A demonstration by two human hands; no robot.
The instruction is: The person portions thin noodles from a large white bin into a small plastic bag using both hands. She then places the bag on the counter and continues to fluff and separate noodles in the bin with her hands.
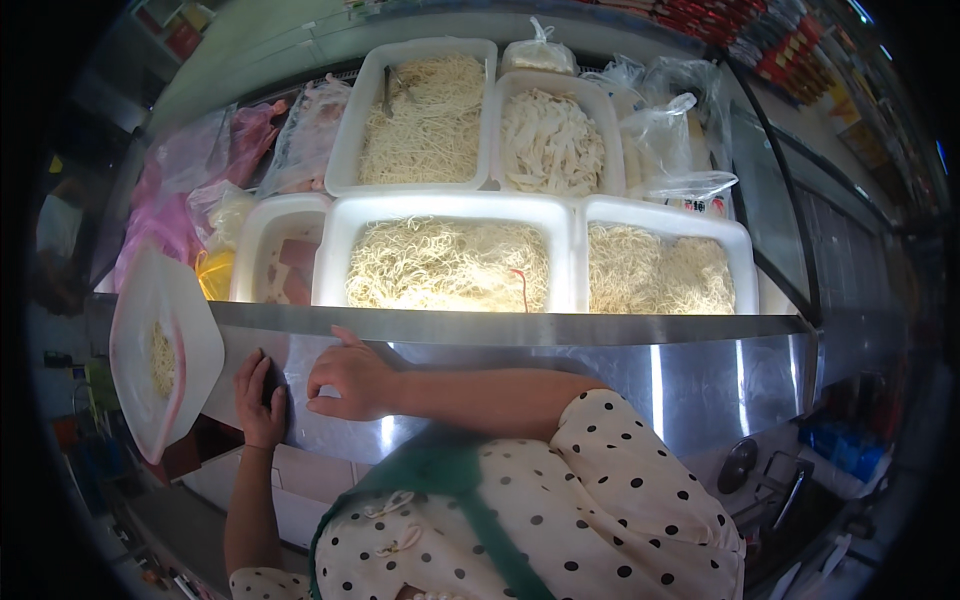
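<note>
My left hand rests on the stainless-steel counter, fingers a little apart, holding nothing visible. Beside it, my right hand hovers or rests over the same counter with curled fingers, thumb apart and one finger pointing towards the metal edge; nothing shows in it. Left of my hands stands a white plastic tub, seen tilted, with some thin noodles inside. Beyond the edge, a white tray holds pale noodles and a red strip. Another tray of noodles is at its right.
A rear tray holds noodles and metal tongs; a smaller one holds wide noodles. A tub contains dark red blocks. Pink plastic bags lie left, clear bags right. A glass panel bounds the case. A person is at far left.
</note>
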